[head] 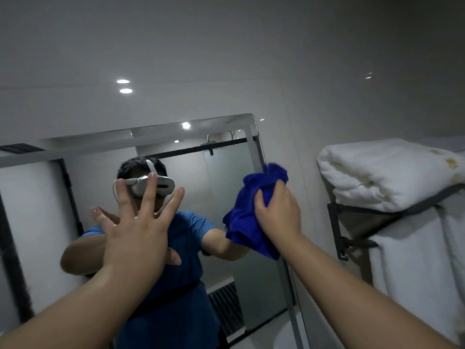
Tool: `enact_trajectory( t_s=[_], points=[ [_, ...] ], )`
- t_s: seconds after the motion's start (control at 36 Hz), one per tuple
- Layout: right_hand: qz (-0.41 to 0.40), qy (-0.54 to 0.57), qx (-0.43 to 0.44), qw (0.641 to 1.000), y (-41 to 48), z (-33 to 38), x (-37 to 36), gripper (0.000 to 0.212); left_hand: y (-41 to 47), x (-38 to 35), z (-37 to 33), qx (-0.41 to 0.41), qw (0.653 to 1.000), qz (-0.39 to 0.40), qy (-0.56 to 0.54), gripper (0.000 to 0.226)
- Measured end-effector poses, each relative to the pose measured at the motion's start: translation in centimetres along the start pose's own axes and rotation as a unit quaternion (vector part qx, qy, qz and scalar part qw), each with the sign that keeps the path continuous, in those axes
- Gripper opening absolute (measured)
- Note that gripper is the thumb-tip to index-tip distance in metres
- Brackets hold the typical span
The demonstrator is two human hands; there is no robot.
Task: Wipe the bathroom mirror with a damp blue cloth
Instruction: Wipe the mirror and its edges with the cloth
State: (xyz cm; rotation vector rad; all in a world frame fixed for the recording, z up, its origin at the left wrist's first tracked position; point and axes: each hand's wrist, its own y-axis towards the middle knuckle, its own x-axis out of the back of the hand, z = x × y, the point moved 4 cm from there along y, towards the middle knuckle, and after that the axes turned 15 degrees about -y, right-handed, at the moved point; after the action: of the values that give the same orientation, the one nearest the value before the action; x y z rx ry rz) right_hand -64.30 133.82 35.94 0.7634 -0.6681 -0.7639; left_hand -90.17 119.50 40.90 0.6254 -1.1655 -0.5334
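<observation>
We report on the head view as follows.

The mirror [226, 177] fills the frame from 6 to 9 o'clock, and its rounded top corner stands just above centre. The cloth [247, 217], deep blue and bunched, sits just below centre at 5 o'clock. It lies over the mirror's right edge, at roughly 2 o'clock on the glass.

The right hand [279, 212] grips the cloth from its 3 o'clock side. Fingers and thumb are curled into the upper folds, and loose folds hang below the hand. The reflected arm runs straight into the cloth, so we judge it to be against the glass. The folds hide the contact itself.

The left hand [136, 230] is at 8 o'clock, raised before the mirror with its palm towards the glass. Its fingers are straight and spread wide, and it holds nothing. We cannot tell whether it touches the glass.

In the reflection we see a person in a blue shirt wearing a white headset [166, 186], partly covered by the left fingers.

At 3 o'clock a folded white towel [382, 172] with yellowish marks lies on a dark rack [336, 222] on the wall beside the mirror. A second towel [412, 260] hangs beneath it at 4 o'clock. Two light spots [124, 86] show at 11 o'clock.
</observation>
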Motion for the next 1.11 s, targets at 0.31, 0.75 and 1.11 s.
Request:
enact_trajectory(
  t_s=[0.31, 0.75, 1.11],
  points=[
    [0.086, 0.007, -0.111, 0.99, -13.6, -11.9, -5.7, 0.018, 0.5, 0.4, 0.1, -0.001, 1.0, -0.004, -0.021, 0.148],
    [0.253, -0.016, -0.352, 0.901, -31.3, -22.1, -10.8, 0.038, 0.1, -0.2, 0.3, -0.001, 1.0, -0.023, 0.001, 0.15],
    [0.149, 0.009, -0.273, 0.95, -16.8, -11.7, -5.9, 0.023, 0.3, 0.5, -0.2, 0.002, 1.0, 0.001, -0.008, 0.148]
  ],
)
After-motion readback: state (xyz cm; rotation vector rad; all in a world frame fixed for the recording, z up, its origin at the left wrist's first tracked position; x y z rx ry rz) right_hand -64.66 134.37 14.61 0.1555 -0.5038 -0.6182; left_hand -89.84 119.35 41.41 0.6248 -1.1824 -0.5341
